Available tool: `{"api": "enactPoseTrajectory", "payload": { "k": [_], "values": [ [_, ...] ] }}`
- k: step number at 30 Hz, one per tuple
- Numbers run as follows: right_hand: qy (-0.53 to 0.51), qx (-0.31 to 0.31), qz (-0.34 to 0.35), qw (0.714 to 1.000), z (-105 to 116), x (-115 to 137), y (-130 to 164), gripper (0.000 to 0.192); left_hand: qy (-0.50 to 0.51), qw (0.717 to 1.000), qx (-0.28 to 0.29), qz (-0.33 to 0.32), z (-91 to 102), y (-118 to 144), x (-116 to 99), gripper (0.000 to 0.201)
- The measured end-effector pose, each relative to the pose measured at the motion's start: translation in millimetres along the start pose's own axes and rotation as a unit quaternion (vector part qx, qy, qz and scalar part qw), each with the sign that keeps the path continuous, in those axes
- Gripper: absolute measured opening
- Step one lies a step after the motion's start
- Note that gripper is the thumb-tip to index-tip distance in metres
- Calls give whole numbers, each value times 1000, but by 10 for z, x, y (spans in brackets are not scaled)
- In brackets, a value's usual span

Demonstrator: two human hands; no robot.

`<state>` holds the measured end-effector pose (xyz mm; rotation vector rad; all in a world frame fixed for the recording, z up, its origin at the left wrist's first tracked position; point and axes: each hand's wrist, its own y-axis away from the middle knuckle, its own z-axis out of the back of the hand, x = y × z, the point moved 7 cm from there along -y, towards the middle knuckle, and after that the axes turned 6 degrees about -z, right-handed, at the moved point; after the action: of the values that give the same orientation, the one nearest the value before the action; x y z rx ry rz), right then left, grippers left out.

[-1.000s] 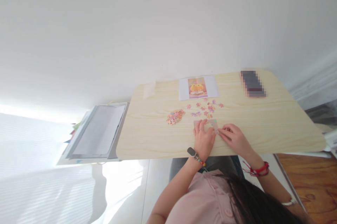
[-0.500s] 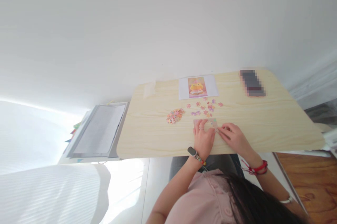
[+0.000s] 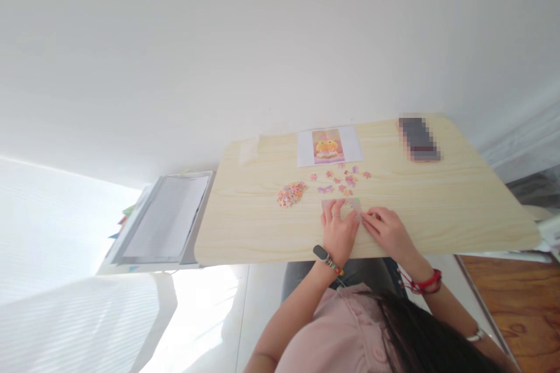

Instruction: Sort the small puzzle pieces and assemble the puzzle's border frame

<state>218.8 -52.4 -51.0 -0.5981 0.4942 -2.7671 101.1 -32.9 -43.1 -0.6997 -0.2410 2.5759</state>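
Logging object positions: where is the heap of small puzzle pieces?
The heap lies on the table, left of the scattered pieces, beyond the left hand.

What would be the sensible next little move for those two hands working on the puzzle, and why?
Probably the right hand reaches forward for one of the loose pieces. Both hands rest on the small joined patch, the left hand flat on it, and I cannot tell whether the right fingers hold a piece. The scattered pieces lie just beyond the patch, nearer than the pile.
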Motion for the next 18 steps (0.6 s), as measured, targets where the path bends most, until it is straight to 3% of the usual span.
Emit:
{"api": "enactPoseTrajectory", "payload": {
  "k": [6, 18],
  "values": [
    [19, -5, 2, 1000, -7, 6, 4, 23, -4, 1000, 3, -12, -5, -30, -15, 8],
    [67, -19, 2, 998, 28, 120, 9, 24, -25, 996, -43, -71, 12, -17, -63, 7]
  ]
}}
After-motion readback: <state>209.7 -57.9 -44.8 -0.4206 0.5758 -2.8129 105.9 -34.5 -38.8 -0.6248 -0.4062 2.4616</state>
